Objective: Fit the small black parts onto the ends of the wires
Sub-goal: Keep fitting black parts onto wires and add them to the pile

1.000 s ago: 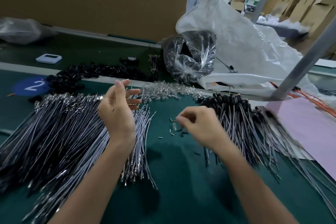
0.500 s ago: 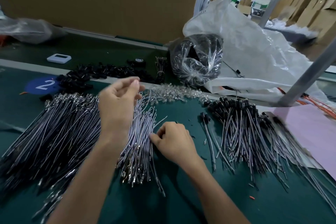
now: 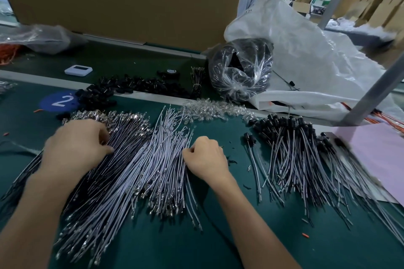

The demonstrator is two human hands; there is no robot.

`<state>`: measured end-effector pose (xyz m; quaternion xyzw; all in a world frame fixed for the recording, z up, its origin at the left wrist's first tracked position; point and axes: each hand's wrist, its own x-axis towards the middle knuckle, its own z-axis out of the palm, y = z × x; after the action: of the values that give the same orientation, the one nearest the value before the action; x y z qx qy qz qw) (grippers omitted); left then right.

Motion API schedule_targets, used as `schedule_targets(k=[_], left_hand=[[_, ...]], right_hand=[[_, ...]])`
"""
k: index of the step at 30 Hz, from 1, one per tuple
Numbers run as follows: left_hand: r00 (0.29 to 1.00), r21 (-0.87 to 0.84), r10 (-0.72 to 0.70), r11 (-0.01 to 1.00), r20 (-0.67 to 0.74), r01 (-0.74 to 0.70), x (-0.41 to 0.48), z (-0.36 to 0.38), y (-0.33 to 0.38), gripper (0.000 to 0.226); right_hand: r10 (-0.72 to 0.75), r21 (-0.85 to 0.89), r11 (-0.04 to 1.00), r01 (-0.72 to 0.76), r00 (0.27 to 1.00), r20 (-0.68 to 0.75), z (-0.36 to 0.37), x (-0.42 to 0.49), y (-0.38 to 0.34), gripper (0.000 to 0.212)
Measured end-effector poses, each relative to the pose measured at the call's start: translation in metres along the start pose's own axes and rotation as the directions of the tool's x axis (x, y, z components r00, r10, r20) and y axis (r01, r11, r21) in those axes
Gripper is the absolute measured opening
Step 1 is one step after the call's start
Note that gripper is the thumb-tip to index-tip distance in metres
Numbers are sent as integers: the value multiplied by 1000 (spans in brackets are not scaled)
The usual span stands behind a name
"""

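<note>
The left hand point(image 3: 76, 148) was up in the air with loose fingers 1 second ago. Now it is down on the big pile of bare wires point(image 3: 135, 170), with its fingers curled into them and its thumb pressed on top, so it looks like it grips a few. The right hand point(image 3: 205, 159) was over the tiny loose bits on the green table point(image 3: 164, 247), between the 2 piles. Now it sits at the right edge of the bare wires, fingers curled tight and pinching at them, but I cannot tell how many it has. A lone capped pair point(image 3: 248, 137) lies just beside the pile of done wires point(image 3: 295, 153) with black caps on their ends, and it was not there 1 second ago. So I think 1 piece is finished and put down, and both hands are now going for the next wire. The small black parts point(image 3: 131, 86) lie in a heap at the back of the table, well apart from both hands, and neither hand holds one yet. The next job would be to pull a wire free and then reach for a black part. The wires lie in a thick tangle, so more than 1 may lift up together.
</note>
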<state>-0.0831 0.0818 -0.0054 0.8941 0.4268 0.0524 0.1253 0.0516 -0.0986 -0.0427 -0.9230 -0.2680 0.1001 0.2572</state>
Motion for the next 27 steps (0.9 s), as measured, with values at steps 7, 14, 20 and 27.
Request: schedule_targets(k=[7, 14, 20, 27], left_hand=[[995, -142, -4, 990, -103, -11, 4, 16, -1, 16], [990, -146, -4, 989, -143, -17, 9, 16, 3, 19], [905, -109, 71, 986, -420, -128, -10, 15, 19, 15], [625, -274, 651, 565, -431, -778, -50, 7, 72, 19]], right_hand=[[88, 737, 676, 0, 993, -80, -40, -6, 16, 10], [105, 886, 456, 81, 984, -144, -70, -21, 46, 9], [153, 858, 492, 146, 956, -250, -64, -22, 47, 8], [22, 933, 358, 34, 999, -45, -61, -23, 44, 14]])
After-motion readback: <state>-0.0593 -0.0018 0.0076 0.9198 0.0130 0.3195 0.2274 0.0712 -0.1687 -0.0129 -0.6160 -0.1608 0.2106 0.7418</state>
